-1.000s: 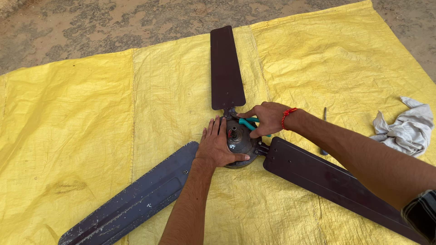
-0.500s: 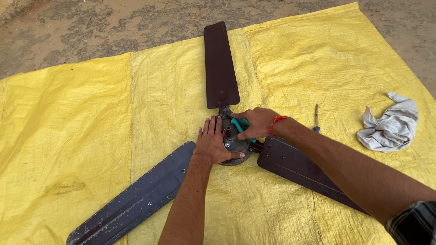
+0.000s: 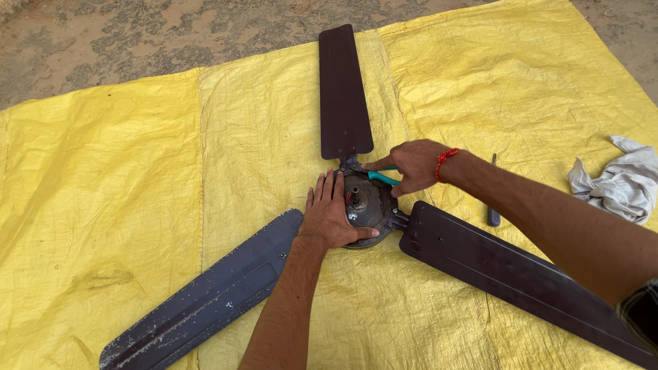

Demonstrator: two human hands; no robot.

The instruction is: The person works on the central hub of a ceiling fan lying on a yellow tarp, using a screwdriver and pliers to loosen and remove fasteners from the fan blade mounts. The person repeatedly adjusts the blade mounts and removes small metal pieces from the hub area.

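A dark brown ceiling fan lies on a yellow woven sheet (image 3: 137,171). Its round motor hub (image 3: 370,202) sits in the middle with three blades: one pointing away (image 3: 344,92), one toward the lower left (image 3: 212,294), one toward the lower right (image 3: 507,270). My left hand (image 3: 331,216) lies flat on the hub's left side, fingers spread. My right hand (image 3: 411,164), with a red thread at the wrist, grips a teal-handled tool (image 3: 382,177) at the hub's upper edge, where the far blade joins. The tool's tip is hidden under the hand.
A screwdriver (image 3: 493,199) lies on the sheet just right of my right forearm. A crumpled grey-white rag (image 3: 620,181) rests near the sheet's right edge. Bare dirt ground (image 3: 137,34) lies beyond the sheet's far edge.
The view has shifted, so the fan sits a little lower in frame. Both hands stay on the hub; the right hand keeps the teal tool at the far blade's joint.
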